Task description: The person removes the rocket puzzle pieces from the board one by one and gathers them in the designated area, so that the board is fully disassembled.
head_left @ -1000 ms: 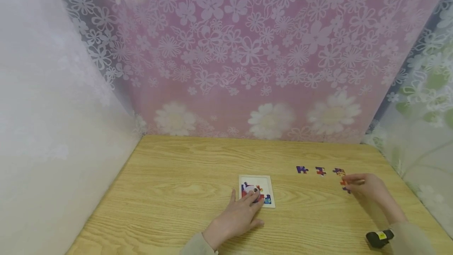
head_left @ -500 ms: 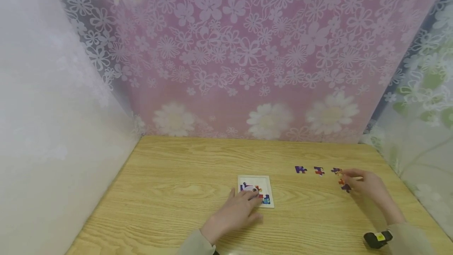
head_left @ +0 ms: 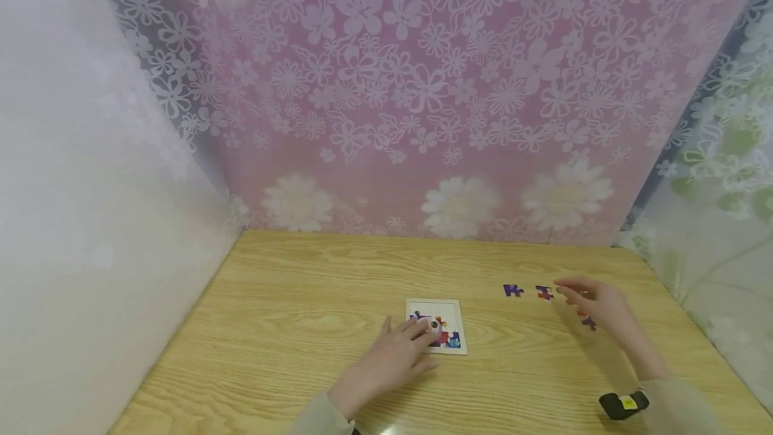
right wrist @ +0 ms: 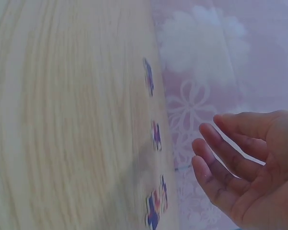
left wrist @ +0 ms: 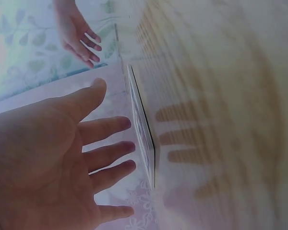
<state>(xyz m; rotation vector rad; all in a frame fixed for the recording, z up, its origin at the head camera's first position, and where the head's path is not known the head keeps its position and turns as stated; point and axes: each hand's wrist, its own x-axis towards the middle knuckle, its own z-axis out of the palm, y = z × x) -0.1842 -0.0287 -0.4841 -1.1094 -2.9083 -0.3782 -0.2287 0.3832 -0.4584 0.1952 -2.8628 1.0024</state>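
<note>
From my station I judged the step in hand to be selecting a piece: the right hand (head_left: 598, 307), empty, fingers loosely curved, hung by the loose jigsaw pieces (head_left: 544, 293), right of frame. The next move called, I judged, for an edgewise pinch. The left hand (head_left: 392, 358) was spread over the part-filled tray (head_left: 433, 308), lower centre. Pieces: thin, knobbed, printed; tray: pale, rectangular; table (head_left: 314, 301): wood-grained.
</note>
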